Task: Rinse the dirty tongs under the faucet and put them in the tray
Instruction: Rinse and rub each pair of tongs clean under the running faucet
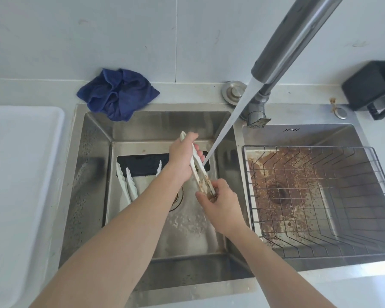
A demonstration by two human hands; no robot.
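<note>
White plastic tongs (pixel 199 172) with brown dirt on their tips are held over the left sink basin (pixel 93 174). My left hand (pixel 182 158) grips their handle end. My right hand (pixel 220 205) pinches the dirty tips from below. Water runs from the grey faucet (pixel 287 47) in a slanted stream (pixel 222 134) that strikes the tongs near the middle. More white tongs (pixel 129 185) lean in the basin's left part, partly hidden by my left forearm. The white tray (pixel 20 174) lies on the counter left of the sink.
A crumpled blue cloth (pixel 118 94) hangs over the sink's back rim. The right basin holds a wire rack (pixel 320 196) above a rust-stained bottom. A black object (pixel 373 87) stands at the back right. The drain (pixel 176 196) lies under my left wrist.
</note>
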